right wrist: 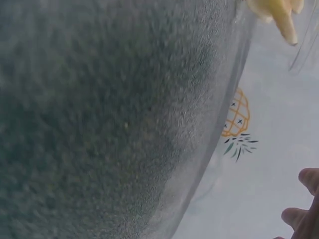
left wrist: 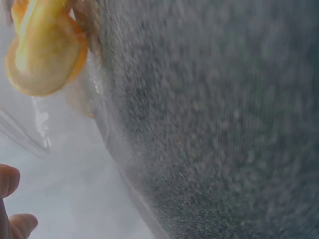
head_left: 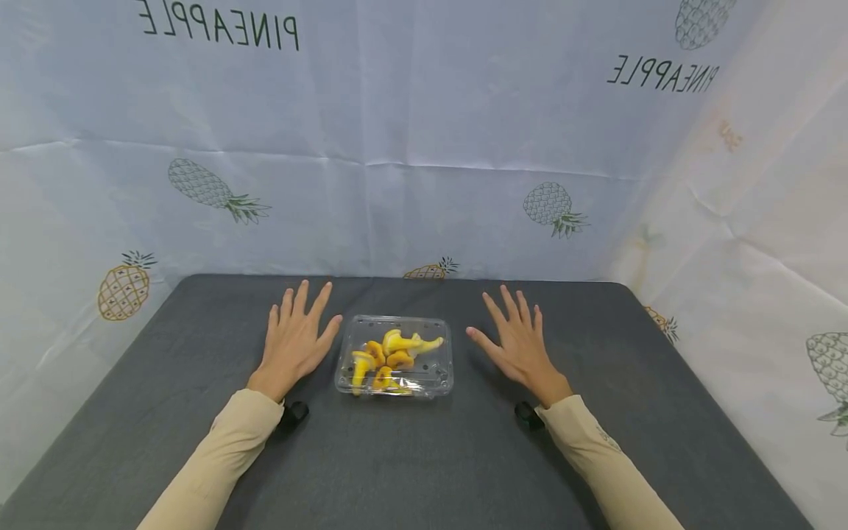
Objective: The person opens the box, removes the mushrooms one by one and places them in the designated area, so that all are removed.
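Note:
A clear plastic box (head_left: 436, 374) lies on the dark table, holding several yellow-orange mushrooms (head_left: 400, 341) that look like chanterelles. To its left, my left hand (head_left: 294, 342) has its fingers spread and straight, apart from the box. On the other side, my right hand (head_left: 520, 346) is likewise spread, with a gap between its thumb and the box. One mushroom (left wrist: 47, 55) shows large in the left wrist view, with fingertips (left wrist: 8, 180) at the lower left edge. The right wrist view catches a pale mushroom stem (right wrist: 283, 20) at the top and fingertips (right wrist: 294, 217) low at the right.
The dark grey table (head_left: 411, 471) stretches around the box and both forearms. Behind it hangs a pale curtain (head_left: 397, 110) printed with pineapples and lettering, and more of this cloth runs along the sides. A black wrist camera (head_left: 294, 414) sits under the left cuff.

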### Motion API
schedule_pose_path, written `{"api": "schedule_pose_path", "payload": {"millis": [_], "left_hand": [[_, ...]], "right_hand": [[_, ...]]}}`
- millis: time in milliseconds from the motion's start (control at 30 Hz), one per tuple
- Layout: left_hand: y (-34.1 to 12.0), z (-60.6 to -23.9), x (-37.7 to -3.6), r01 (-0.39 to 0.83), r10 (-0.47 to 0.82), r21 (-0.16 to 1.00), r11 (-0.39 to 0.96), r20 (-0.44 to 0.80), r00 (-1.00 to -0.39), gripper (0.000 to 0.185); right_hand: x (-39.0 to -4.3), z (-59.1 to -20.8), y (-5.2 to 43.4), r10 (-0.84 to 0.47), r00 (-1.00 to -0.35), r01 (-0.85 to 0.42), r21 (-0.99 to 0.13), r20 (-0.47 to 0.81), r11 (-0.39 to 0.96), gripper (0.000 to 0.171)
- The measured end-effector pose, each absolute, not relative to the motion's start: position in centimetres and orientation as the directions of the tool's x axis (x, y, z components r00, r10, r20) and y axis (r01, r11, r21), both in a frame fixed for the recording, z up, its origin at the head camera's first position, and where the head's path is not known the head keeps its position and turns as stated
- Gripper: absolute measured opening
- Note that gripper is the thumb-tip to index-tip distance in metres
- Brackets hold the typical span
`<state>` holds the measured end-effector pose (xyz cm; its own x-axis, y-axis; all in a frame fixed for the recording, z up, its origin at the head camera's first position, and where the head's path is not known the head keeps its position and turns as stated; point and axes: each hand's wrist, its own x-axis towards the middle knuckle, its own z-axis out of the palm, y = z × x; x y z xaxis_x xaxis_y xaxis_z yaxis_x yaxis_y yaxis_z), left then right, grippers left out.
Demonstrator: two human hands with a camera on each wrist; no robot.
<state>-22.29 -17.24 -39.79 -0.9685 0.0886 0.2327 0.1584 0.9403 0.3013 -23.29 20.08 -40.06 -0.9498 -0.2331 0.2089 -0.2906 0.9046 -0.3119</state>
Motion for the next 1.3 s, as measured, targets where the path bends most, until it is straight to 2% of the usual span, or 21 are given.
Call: {"api": "schedule_pose_path", "payload": {"millis": [800, 1300], "left_hand": [[-16.6, -39.8, -18.9, 0.211, 0.149, 0.268, 0.94, 0.233, -0.961, 0.068], [-16.6, -40.4, -17.0, 0.253, 0.169, 0.34, 0.906, 0.258, -0.951, 0.062]], "right_hand": [[-20.4, -40.0, 18.6, -0.275, -0.937, -0.34, -0.381, 0.217, 0.86, 0.078], [-18.8, -40.1, 17.6, -0.315, -0.918, -0.391, -0.423, 0.241, 0.817, 0.077]]}}
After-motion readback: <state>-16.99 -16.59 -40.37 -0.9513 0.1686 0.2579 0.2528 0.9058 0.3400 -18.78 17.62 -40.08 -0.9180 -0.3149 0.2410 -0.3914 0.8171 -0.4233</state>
